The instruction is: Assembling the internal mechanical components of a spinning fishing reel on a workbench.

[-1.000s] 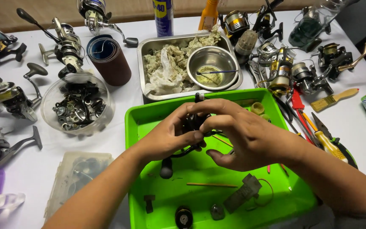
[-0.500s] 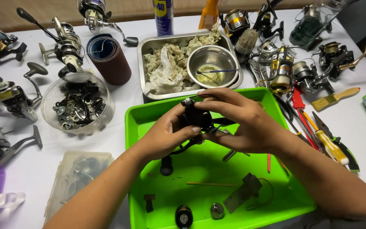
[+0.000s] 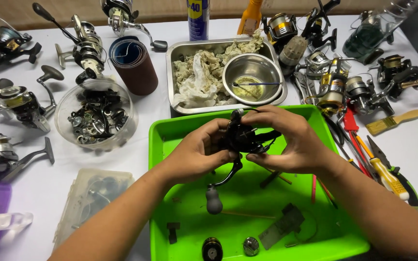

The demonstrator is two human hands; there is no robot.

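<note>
Both of my hands hold a black fishing reel body (image 3: 244, 137) above a bright green tray (image 3: 180, 130). My left hand (image 3: 197, 154) grips its left side, thumb against the body. My right hand (image 3: 293, 140) wraps around its right side, fingers curled over the top. The reel's crank arm hangs down to a grey knob (image 3: 214, 199). On the tray floor lie small loose parts: a black round cap (image 3: 212, 249), a silver round part (image 3: 251, 246), a flat grey metal piece (image 3: 281, 225) and a thin stick (image 3: 245, 214).
Behind the tray stands a metal pan (image 3: 176, 53) with rags and a steel bowl (image 3: 252, 77). A clear bowl of small parts (image 3: 95, 116) sits left, beside a sandpaper roll (image 3: 134, 65). Several fishing reels ring the table. Screwdrivers, pliers (image 3: 388, 169) and a brush (image 3: 395, 121) lie right.
Both hands have kept their hold on the reel and shifted it slightly up and back over the tray; the right fingers moved over its top.
</note>
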